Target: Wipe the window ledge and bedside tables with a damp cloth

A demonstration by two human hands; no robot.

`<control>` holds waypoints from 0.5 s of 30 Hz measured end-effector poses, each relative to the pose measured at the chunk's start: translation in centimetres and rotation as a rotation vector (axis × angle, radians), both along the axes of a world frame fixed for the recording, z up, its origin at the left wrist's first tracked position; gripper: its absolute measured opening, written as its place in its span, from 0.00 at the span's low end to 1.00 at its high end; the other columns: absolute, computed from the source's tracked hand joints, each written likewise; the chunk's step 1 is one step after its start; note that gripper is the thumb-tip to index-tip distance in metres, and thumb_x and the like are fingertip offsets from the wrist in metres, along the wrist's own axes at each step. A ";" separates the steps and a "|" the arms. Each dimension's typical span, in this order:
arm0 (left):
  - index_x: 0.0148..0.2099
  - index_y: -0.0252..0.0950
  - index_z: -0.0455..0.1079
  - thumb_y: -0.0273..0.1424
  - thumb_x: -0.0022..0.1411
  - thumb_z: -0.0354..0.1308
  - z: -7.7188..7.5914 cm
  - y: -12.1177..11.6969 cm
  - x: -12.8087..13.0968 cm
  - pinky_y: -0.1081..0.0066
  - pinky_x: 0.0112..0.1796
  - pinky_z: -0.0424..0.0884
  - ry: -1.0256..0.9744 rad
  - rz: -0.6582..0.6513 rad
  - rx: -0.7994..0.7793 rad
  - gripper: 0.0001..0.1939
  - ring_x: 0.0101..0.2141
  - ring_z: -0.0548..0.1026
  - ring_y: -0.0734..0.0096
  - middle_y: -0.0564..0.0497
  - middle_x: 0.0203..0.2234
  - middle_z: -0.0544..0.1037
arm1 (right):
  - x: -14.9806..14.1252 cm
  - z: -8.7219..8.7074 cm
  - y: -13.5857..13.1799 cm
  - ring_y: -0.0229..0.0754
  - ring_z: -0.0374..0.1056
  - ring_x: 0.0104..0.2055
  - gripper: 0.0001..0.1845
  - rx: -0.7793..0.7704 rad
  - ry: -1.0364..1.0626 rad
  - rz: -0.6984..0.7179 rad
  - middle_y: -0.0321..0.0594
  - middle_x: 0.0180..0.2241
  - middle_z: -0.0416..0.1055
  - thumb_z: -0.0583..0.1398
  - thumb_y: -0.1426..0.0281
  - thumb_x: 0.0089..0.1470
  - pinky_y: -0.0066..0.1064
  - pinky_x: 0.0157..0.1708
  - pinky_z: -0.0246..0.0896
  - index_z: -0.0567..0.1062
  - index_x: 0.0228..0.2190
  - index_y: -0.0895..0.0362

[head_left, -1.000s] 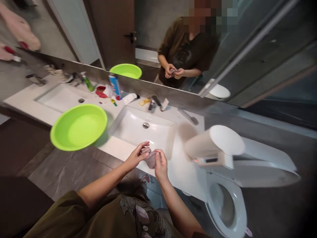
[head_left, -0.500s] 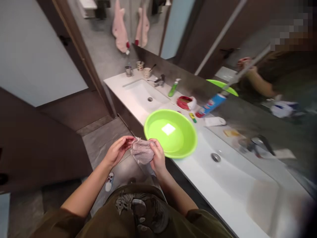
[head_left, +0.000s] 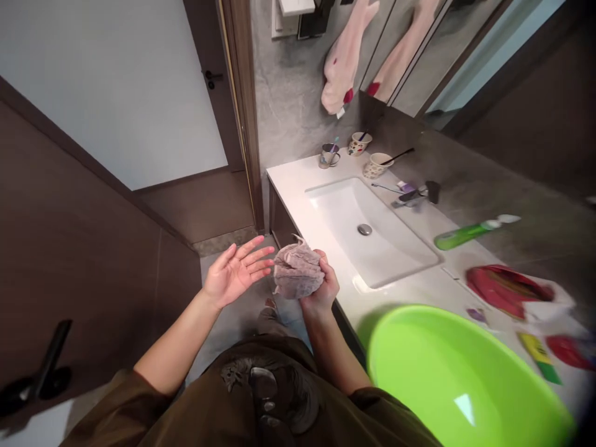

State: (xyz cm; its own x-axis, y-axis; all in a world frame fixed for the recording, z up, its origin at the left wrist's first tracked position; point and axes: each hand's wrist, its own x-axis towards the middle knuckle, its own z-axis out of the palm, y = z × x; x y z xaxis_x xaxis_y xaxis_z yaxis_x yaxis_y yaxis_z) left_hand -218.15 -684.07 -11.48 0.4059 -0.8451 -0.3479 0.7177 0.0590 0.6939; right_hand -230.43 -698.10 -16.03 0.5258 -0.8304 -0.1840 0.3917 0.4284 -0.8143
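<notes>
A crumpled grey-pink mesh cloth sits in my right hand, whose fingers curl up around its lower right side. My left hand is held open with the palm up and fingers spread. Its fingertips are right beside the cloth, and I cannot tell whether they touch it. Both hands are in front of the white sink basin, over the floor just off the counter's edge.
A lime-green plastic basin stands on the white counter at lower right, near a red packet and a green tube. A chrome tap and several cups stand beyond the sink. Pink towels hang on the wall.
My left hand has let go of the cloth and opened. The right hand keeps hold of it. The view has swung left, away from the mirror, and the green basin now sits lower right.
</notes>
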 end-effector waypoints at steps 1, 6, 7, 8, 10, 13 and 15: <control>0.61 0.39 0.65 0.50 0.64 0.46 -0.1 -0.9 1.9 0.53 0.52 0.67 0.001 0.004 0.003 0.30 0.51 0.74 0.54 0.43 0.55 0.73 | 2.0 -0.1 -1.1 0.39 0.64 0.31 0.10 0.010 -0.015 0.019 0.32 0.27 0.61 0.56 0.59 0.50 0.31 0.35 0.62 0.63 0.29 0.53; 0.59 0.39 0.67 0.48 0.61 0.55 -1.7 -5.2 9.4 0.55 0.55 0.65 -0.179 0.034 0.005 0.29 0.56 0.69 0.53 0.42 0.59 0.69 | 10.0 -0.1 -5.8 0.39 0.65 0.31 0.12 -0.042 0.026 0.162 0.32 0.28 0.63 0.56 0.57 0.52 0.31 0.33 0.64 0.65 0.33 0.52; 0.59 0.38 0.67 0.47 0.59 0.58 -2.4 -6.0 10.6 0.57 0.56 0.64 -0.271 0.037 0.019 0.30 0.57 0.68 0.53 0.42 0.60 0.69 | 11.3 -0.2 -6.5 0.41 0.67 0.34 0.14 -0.089 0.047 0.215 0.34 0.31 0.66 0.57 0.56 0.52 0.33 0.36 0.65 0.66 0.37 0.51; 0.60 0.38 0.67 0.46 0.57 0.61 -3.1 -6.9 11.8 0.58 0.57 0.63 -0.369 0.034 0.050 0.31 0.58 0.67 0.54 0.42 0.60 0.69 | 12.6 -0.4 -7.1 0.43 0.69 0.38 0.17 -0.145 0.062 0.289 0.36 0.35 0.69 0.58 0.56 0.51 0.35 0.39 0.66 0.66 0.40 0.51; 0.59 0.37 0.67 0.44 0.53 0.65 -4.8 -8.7 14.5 0.60 0.56 0.64 -0.560 -0.004 0.166 0.33 0.55 0.69 0.54 0.43 0.57 0.72 | 15.1 -0.8 -8.2 0.45 0.69 0.45 0.23 -0.284 0.085 0.456 0.39 0.43 0.71 0.62 0.59 0.50 0.37 0.45 0.66 0.67 0.47 0.51; 0.54 0.34 0.72 0.44 0.55 0.62 -7.2 -11.2 19.6 0.59 0.51 0.68 -0.771 -0.079 0.315 0.28 0.45 0.75 0.56 0.43 0.45 0.79 | 18.7 -1.7 -9.8 0.44 0.68 0.49 0.23 -0.519 0.193 0.527 0.40 0.48 0.71 0.63 0.65 0.51 0.37 0.50 0.63 0.69 0.50 0.51; 0.49 0.33 0.73 0.44 0.56 0.60 -8.6 -12.8 23.5 0.60 0.47 0.70 -0.856 -0.069 0.339 0.23 0.40 0.76 0.58 0.44 0.40 0.80 | 21.1 -2.5 -11.1 0.42 0.69 0.46 0.23 -0.598 0.319 0.404 0.39 0.46 0.72 0.64 0.67 0.51 0.35 0.47 0.65 0.70 0.50 0.51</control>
State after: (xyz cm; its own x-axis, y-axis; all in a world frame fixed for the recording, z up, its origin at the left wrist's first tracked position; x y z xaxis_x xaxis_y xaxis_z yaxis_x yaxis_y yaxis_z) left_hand -194.68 -696.84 -20.05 0.5911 -0.7850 -0.1857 -0.0541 -0.2683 0.9618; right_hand -209.34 -709.20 -18.51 0.8047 -0.5923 0.0406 0.0076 -0.0582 -0.9983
